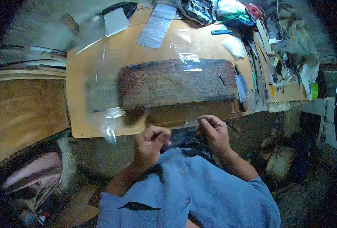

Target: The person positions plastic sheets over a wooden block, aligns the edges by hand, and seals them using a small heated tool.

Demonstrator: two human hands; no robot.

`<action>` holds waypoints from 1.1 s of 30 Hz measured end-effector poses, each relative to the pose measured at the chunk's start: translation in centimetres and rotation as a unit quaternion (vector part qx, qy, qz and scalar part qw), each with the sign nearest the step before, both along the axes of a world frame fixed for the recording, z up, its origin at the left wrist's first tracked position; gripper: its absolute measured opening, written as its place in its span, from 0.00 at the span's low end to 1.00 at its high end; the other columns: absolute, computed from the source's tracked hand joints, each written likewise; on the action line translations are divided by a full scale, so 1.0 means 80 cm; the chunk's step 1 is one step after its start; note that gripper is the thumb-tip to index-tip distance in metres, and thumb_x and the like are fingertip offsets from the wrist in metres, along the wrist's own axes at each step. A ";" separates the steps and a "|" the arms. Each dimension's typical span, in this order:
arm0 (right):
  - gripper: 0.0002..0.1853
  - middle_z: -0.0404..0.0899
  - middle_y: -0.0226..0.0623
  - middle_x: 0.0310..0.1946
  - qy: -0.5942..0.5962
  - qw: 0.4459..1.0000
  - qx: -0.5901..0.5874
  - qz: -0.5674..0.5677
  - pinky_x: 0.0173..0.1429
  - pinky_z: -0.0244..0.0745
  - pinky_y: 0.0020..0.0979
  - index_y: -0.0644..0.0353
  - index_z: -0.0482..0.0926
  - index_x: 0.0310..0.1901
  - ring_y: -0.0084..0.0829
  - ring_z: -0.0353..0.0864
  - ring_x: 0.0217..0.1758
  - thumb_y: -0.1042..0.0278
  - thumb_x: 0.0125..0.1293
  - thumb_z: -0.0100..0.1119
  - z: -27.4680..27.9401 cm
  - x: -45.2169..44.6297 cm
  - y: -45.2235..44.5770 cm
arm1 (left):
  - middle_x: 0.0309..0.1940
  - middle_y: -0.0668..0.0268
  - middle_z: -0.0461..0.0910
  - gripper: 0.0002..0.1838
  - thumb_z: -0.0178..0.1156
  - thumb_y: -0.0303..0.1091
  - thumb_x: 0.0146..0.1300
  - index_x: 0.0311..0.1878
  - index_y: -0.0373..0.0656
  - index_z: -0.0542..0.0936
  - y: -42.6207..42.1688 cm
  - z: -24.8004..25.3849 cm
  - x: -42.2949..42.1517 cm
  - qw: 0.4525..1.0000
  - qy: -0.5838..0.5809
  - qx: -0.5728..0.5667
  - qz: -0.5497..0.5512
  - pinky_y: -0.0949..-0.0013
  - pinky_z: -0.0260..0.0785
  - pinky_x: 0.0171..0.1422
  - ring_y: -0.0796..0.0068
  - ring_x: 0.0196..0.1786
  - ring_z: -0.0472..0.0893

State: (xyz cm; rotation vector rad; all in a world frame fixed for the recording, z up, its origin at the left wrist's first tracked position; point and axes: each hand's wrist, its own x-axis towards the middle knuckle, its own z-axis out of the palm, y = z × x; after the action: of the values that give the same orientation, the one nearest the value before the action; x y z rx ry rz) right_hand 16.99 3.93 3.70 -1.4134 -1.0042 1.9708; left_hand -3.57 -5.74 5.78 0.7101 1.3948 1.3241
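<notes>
My right hand (214, 133) pinches the edge of a small clear plastic sheet (193, 113), just past the table's front edge. My left hand (150, 142) is beside it with curled fingers. Whatever those fingers hold, if anything, I cannot make out. In front of both hands a dark, worn wooden board (176, 81) lies across the table. A small dark curved piece (222, 79) rests on its right part. Shiny clear film (189, 59) lies at the board's back edge, and more crumpled clear film (111, 117) hangs at the front left.
The light wooden table (77, 102) bears a blue cutter knife (221, 32), a strip of translucent film (157, 26) and a white sheet (116, 21). Bags (198, 9) crowd the back. Tools and a green item (315, 91) clutter the right. A brown panel (28, 110) stands left.
</notes>
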 end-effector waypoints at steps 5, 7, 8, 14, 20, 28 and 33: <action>0.10 0.82 0.33 0.34 -0.016 0.999 -0.027 -0.016 0.38 0.76 0.23 0.65 0.78 0.47 0.21 0.79 0.33 0.68 0.70 0.57 -0.016 -0.002 0.007 | 0.30 0.64 0.83 0.09 0.62 0.37 0.65 0.39 0.40 0.82 0.009 0.087 -0.029 0.936 0.226 0.204 -0.174 0.70 0.74 0.34 0.72 0.32 0.83; 0.10 0.82 0.33 0.34 -0.041 0.999 -0.027 0.009 0.38 0.76 0.23 0.65 0.78 0.47 0.21 0.79 0.33 0.68 0.70 0.57 -0.027 -0.005 0.009 | 0.30 0.63 0.83 0.11 0.61 0.39 0.65 0.39 0.40 0.83 0.017 0.110 -0.034 0.913 0.187 0.287 -0.222 0.69 0.74 0.34 0.71 0.32 0.83; 0.10 0.82 0.33 0.34 -0.042 0.999 -0.032 0.008 0.38 0.76 0.23 0.65 0.78 0.47 0.21 0.79 0.33 0.68 0.70 0.57 -0.034 -0.006 0.008 | 0.31 0.62 0.83 0.12 0.61 0.40 0.65 0.39 0.40 0.83 0.022 0.120 -0.035 0.897 0.167 0.328 -0.244 0.68 0.74 0.34 0.70 0.33 0.83; 0.09 0.81 0.31 0.33 -0.062 0.997 -0.001 0.045 0.38 0.75 0.24 0.65 0.79 0.44 0.21 0.79 0.34 0.68 0.70 0.56 -0.080 -0.008 0.008 | 0.31 0.65 0.82 0.10 0.70 0.34 0.55 0.39 0.41 0.86 0.035 0.126 -0.032 0.878 0.090 0.388 -0.264 0.74 0.66 0.35 0.74 0.32 0.82; 0.09 0.80 0.31 0.31 -0.063 0.997 -0.010 0.040 0.39 0.74 0.24 0.66 0.79 0.42 0.19 0.77 0.34 0.67 0.70 0.56 -0.091 -0.026 0.016 | 0.27 0.65 0.84 0.04 0.67 0.31 0.55 0.31 0.42 0.85 0.034 0.109 -0.015 0.913 0.131 0.360 -0.142 0.73 0.64 0.31 0.73 0.30 0.84; 0.09 0.79 0.26 0.31 -0.094 0.993 0.007 0.067 0.34 0.69 0.19 0.65 0.79 0.43 0.15 0.74 0.32 0.66 0.70 0.57 -0.107 -0.044 0.025 | 0.30 0.57 0.82 0.23 0.51 0.51 0.71 0.36 0.38 0.82 0.014 0.029 -0.015 0.950 0.034 0.303 -0.067 0.59 0.73 0.37 0.65 0.28 0.81; 0.12 0.82 0.32 0.32 -0.087 0.994 0.016 0.068 0.41 0.74 0.24 0.67 0.81 0.42 0.20 0.78 0.35 0.65 0.69 0.58 -0.113 -0.047 0.026 | 0.46 0.56 0.80 0.27 0.48 0.55 0.70 0.53 0.41 0.79 0.023 -0.036 -0.017 0.900 0.404 0.070 -0.147 0.56 0.69 0.54 0.55 0.52 0.79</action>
State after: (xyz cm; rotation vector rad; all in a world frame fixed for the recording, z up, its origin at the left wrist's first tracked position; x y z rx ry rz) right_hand 13.25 6.00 -5.31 -1.5555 -1.2351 1.9426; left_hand -4.89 -3.90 2.93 1.6270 1.7348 0.9110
